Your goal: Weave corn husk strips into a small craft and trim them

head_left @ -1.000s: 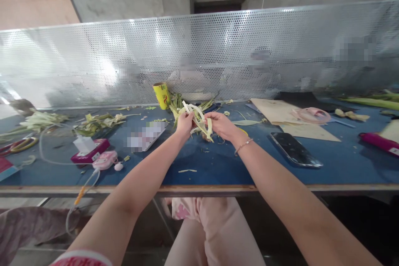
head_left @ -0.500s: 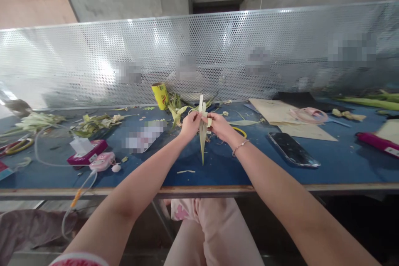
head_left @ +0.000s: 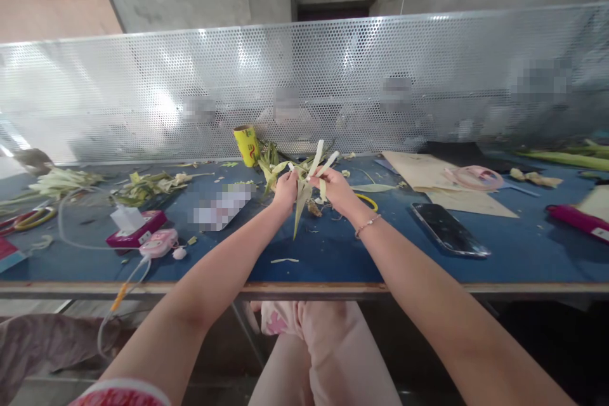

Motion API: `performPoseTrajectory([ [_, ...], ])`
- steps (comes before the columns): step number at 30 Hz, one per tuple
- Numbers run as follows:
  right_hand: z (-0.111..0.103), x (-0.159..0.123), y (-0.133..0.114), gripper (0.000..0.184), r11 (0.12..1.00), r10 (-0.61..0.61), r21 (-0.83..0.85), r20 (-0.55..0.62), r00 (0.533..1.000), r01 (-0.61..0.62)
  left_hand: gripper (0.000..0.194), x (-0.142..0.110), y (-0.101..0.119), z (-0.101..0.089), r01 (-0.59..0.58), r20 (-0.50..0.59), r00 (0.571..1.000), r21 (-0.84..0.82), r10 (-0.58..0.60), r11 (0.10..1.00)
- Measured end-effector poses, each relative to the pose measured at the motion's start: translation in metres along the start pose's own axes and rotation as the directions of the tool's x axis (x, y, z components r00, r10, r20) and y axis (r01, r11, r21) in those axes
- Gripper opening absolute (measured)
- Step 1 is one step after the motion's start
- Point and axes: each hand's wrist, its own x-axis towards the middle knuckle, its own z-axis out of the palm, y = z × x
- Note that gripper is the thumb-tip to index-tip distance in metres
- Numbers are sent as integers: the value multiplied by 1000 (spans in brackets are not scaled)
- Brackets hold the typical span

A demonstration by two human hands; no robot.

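Pale green leaf strips (head_left: 316, 160) are held between my two hands above the middle of the blue table. My left hand (head_left: 286, 191) is closed on them, with a pointed leaf end (head_left: 299, 210) hanging down beside its fingers. My right hand (head_left: 335, 189), a bracelet at its wrist, pinches the strips from the other side. Two pale ends stick up and fan apart between the hands. Just beyond my left hand lies a heap of green leaves (head_left: 269, 168). How the strips are folded or joined is too small to tell.
A yellow can (head_left: 247, 146) stands at the back before a perforated metal screen (head_left: 323, 76). To the right lie a phone (head_left: 447, 229), brown paper (head_left: 413, 171) and a pink ring-shaped roll (head_left: 473, 178). On the left are a tissue pack (head_left: 136, 228), a pink case (head_left: 159, 243), scissors (head_left: 31, 219) and leaf piles (head_left: 147, 189).
My hands have drawn slightly apart, the left one moving left. The upright strip ends, close together before, now spread and lean right, while the hanging leaf tip has swung left.
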Motion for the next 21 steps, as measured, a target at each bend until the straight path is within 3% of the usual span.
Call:
performPoseTrajectory([
  [2,-3,-2,-5,25,1000,8,1,99,995,-8,31,2,5,-2,103,-8,994,-109,-105,989],
  [5,-5,-5,-10,27,995,38,87,183,982,-55,30,5,11,-7,169,-89,979,-147,-183,975],
  [8,-5,-6,-12,28,974,74,198,202,977,-114,27,12,10,-10,200,-176,958,-156,-226,967],
  [10,-5,-5,-12,29,963,104,229,178,979,-144,27,15,6,-10,215,-158,957,-180,-244,960],
  [13,-4,-2,-9,29,964,135,221,58,989,-145,31,13,2,-8,284,58,959,-180,-278,942],
  [17,-8,4,0,31,962,215,209,-181,960,-177,36,-1,4,-2,367,384,866,-53,-321,929],
  [19,-11,6,4,33,958,252,196,-242,937,-207,28,-7,7,-1,307,467,844,-17,-264,952],
  [21,-14,5,6,34,961,252,176,-252,934,-212,21,-12,8,0,250,475,848,33,-235,968],
])
